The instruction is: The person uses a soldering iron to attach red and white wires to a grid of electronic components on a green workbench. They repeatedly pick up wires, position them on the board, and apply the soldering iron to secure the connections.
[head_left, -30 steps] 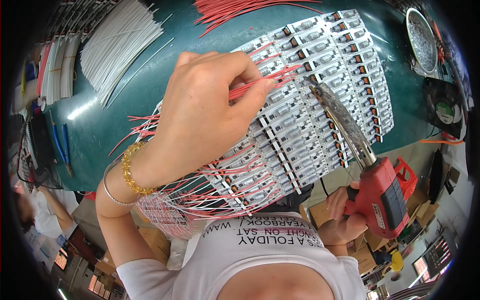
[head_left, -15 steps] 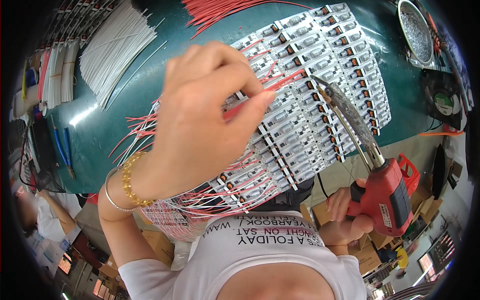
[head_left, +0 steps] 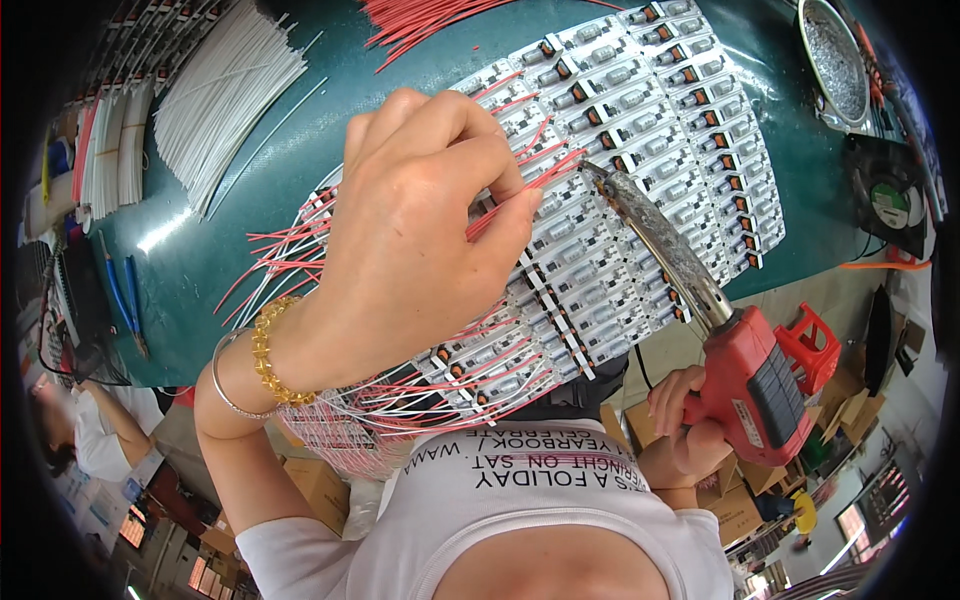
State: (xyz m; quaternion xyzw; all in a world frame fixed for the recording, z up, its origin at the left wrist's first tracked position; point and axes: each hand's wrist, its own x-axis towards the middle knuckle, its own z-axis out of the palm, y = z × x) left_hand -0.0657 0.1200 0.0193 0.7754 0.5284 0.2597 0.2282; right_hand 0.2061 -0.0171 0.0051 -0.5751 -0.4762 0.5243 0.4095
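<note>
My left hand (head_left: 415,225) is closed over the panel, with red wires (head_left: 555,172) pinched between thumb and fingers. Their free ends point right, to a small board in the panel of white circuit boards (head_left: 570,235). At lower right my right hand (head_left: 688,430) grips the handle of a red soldering gun (head_left: 750,385). The gun's long metal barrel slants up and left, and its dark tip meets or nearly meets the wire ends at the board; whether they touch I cannot tell. Red and white wires (head_left: 440,400) trail from the boards at the near left.
A bundle of white wires (head_left: 225,100) lies at the far left of the green table, and red wires (head_left: 430,20) at the far edge. Blue-handled pliers (head_left: 128,300) rest at left. A round metal dish (head_left: 835,65) and a black fan (head_left: 885,195) stand at right.
The soldering gun has moved left and slightly up, its tip now at the red wire ends. The wire ends have shifted a little left and down, away from their former spot.
</note>
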